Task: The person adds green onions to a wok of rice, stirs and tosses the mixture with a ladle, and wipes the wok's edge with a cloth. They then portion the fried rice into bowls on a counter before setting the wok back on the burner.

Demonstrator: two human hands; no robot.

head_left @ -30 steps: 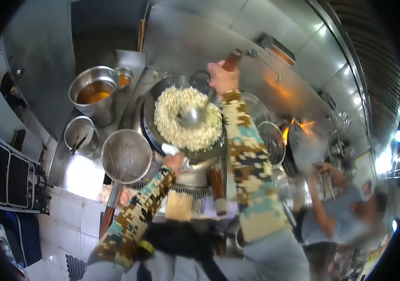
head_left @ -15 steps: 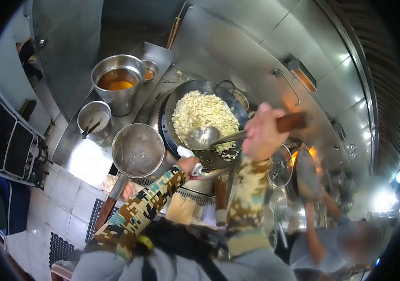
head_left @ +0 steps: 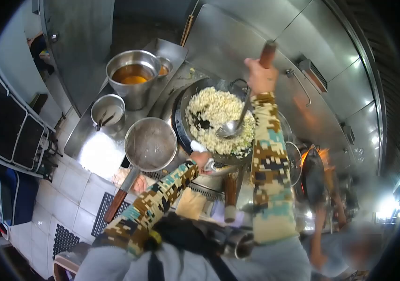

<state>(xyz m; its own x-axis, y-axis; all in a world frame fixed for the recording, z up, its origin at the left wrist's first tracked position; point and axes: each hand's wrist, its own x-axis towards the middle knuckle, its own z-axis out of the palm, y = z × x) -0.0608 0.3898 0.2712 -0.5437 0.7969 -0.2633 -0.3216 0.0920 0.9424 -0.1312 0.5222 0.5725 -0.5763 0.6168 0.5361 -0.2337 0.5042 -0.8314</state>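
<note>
My right hand [head_left: 261, 78] is wrapped round the wooden handle of a metal ladle [head_left: 229, 129]. The handle points up and away from me, and the ladle's bowl rests in the food. Pale rice-like grains [head_left: 218, 104] with green bits lie in a black wok [head_left: 204, 84]; a dark patch of bare wok shows on their left side. At the near rim, my left hand [head_left: 201, 159] is closed on the wok's edge through a white folded cloth [head_left: 197, 147]. Its fingertips are partly hidden by the cloth.
Left of the wok stand a round strainer [head_left: 151, 144] with a wooden handle, a small pot [head_left: 108, 112] with utensils, and a tall pot [head_left: 134, 70] of amber liquid. At right, another person [head_left: 336, 243] works at a wok [head_left: 313, 173] over flames.
My right hand has swung forward and up, turning the ladle's handle away from me. The ladle's bowl moved right within the wok, and a gap opened in the grains. My left hand keeps its grip.
</note>
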